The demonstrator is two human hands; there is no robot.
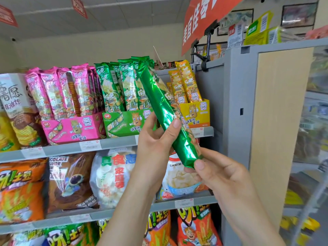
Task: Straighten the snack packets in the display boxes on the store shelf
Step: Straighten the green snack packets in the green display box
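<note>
I hold one long green snack packet (164, 107) tilted in front of the shelf, its top leaning left toward the green display box (124, 124). My left hand (156, 139) wraps its middle from behind, thumb on its front. My right hand (218, 173) pinches its bottom end. Several green packets stand upright in the green box. A pink display box (71, 129) to the left holds several pink packets, and a yellow display box (195, 112) to the right holds a few yellow packets, leaning slightly left.
The boxes stand on the top shelf (115, 142) with price tags along its edge. Large chip and cracker bags fill the shelves below. A grey and wood end panel (276, 107) closes the shelf on the right. A red banner (204, 16) hangs overhead.
</note>
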